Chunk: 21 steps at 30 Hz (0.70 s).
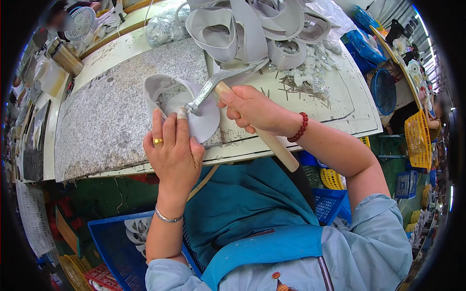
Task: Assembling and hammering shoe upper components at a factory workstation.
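My right hand (pixel 252 107) is wrapped round the wooden handle of a hammer (pixel 280 148). Its curved metal head reaches left, with the striking face low over a light grey shoe upper (pixel 204 121), right beside my left fingertips. My left hand (pixel 173 145) holds that upper down by its near edge, fingers stretched forward over it, white tape round one fingertip. The upper lies partly on a speckled stone slab (pixel 116 106). Whether the hammer face touches the upper I cannot tell.
Several grey uppers (pixel 213 34) are piled at the back of the white table (pixel 349 116). Loose nails (pixel 303 87) and whitish scraps lie to the right. A clear plastic bag (pixel 167 26) rests behind the slab. Blue crates (pixel 111 233) stand below, and a person sits at the far left.
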Tool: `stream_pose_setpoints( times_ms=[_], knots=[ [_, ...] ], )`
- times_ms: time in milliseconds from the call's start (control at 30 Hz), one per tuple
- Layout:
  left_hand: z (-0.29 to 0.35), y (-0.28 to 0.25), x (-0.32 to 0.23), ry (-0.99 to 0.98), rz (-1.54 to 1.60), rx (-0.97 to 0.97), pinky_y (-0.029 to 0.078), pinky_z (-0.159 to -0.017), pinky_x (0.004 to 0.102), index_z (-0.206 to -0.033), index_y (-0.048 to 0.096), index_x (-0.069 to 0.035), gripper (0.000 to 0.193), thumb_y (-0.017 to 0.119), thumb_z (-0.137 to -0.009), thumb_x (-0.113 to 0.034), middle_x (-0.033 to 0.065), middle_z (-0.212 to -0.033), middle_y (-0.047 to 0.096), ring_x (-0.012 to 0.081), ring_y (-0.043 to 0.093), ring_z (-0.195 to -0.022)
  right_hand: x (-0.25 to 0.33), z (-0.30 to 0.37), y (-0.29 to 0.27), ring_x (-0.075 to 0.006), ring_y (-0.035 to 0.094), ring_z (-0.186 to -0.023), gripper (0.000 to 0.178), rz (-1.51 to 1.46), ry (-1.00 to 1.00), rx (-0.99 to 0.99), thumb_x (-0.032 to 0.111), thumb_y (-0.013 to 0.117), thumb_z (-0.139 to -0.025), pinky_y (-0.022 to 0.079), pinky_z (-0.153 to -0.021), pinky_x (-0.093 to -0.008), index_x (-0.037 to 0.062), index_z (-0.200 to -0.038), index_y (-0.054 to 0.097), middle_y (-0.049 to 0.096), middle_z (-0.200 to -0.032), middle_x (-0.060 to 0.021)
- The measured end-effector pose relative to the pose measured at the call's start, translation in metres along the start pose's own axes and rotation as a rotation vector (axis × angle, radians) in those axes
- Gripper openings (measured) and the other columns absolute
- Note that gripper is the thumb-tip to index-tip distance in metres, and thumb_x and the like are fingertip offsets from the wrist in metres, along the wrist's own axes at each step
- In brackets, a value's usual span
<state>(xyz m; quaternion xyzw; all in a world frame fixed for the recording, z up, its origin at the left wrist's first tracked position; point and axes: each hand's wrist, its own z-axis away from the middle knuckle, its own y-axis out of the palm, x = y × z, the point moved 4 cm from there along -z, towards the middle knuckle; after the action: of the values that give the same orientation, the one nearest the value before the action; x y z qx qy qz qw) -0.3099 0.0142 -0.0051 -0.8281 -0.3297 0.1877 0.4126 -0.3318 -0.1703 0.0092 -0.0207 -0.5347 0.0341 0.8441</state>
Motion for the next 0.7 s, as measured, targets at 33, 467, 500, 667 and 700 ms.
stream_pose_setpoints(
  times_ms=[33,467,500,667,700],
  knots=[
    [0.000,0.000,0.000,0.002,-0.009,-0.004,0.033,-0.093,0.0445,-0.120,0.058,-0.001,0.048,0.051,-0.078,-0.023,0.0115,-0.117,0.054,0.0334,0.042,-0.127,0.002,0.001,0.000,-0.0031,0.037,-0.052,0.041,0.051,-0.022,-0.002,0.044,0.041,-0.100,0.034,-0.041,-0.0201,0.0047,-0.101,0.051,0.041,-0.070,0.0043],
    [-0.002,-0.001,-0.001,0.000,0.037,-0.009,0.033,-0.093,0.0427,-0.117,0.058,0.003,0.044,0.048,-0.080,-0.019,0.0143,-0.120,0.055,0.0354,0.042,-0.127,0.044,0.017,0.003,-0.0431,0.058,-0.079,0.034,0.796,-0.710,-0.288,0.028,0.049,-0.096,0.045,-0.067,-0.0474,-0.0054,-0.095,0.051,0.060,-0.079,-0.0253],
    [-0.002,-0.002,-0.001,0.004,0.036,-0.018,0.033,-0.093,0.0428,-0.117,0.058,0.003,0.044,0.048,-0.080,-0.019,0.0143,-0.120,0.055,0.0355,0.043,-0.127,0.042,0.016,0.003,-0.0431,0.058,-0.079,0.034,0.797,-0.711,-0.290,0.028,0.049,-0.096,0.045,-0.067,-0.0474,-0.0054,-0.095,0.051,0.060,-0.079,-0.0253],
    [-0.001,0.000,-0.001,-0.008,0.024,-0.020,0.034,-0.093,0.0428,-0.117,0.058,0.003,0.044,0.048,-0.080,-0.018,0.0143,-0.119,0.055,0.0356,0.043,-0.126,0.036,0.019,0.013,-0.0410,0.060,-0.074,0.025,0.917,-0.633,-0.298,0.022,0.052,-0.093,0.046,-0.065,-0.0501,-0.0019,-0.096,0.052,0.062,-0.077,-0.0228],
    [-0.001,0.000,-0.001,-0.003,0.023,-0.027,0.034,-0.093,0.0427,-0.117,0.059,0.003,0.044,0.048,-0.080,-0.018,0.0142,-0.118,0.055,0.0357,0.044,-0.126,0.036,0.018,0.010,-0.0410,0.060,-0.074,0.025,0.918,-0.636,-0.299,0.022,0.052,-0.093,0.046,-0.065,-0.0501,-0.0019,-0.096,0.052,0.062,-0.077,-0.0228]
  ],
)
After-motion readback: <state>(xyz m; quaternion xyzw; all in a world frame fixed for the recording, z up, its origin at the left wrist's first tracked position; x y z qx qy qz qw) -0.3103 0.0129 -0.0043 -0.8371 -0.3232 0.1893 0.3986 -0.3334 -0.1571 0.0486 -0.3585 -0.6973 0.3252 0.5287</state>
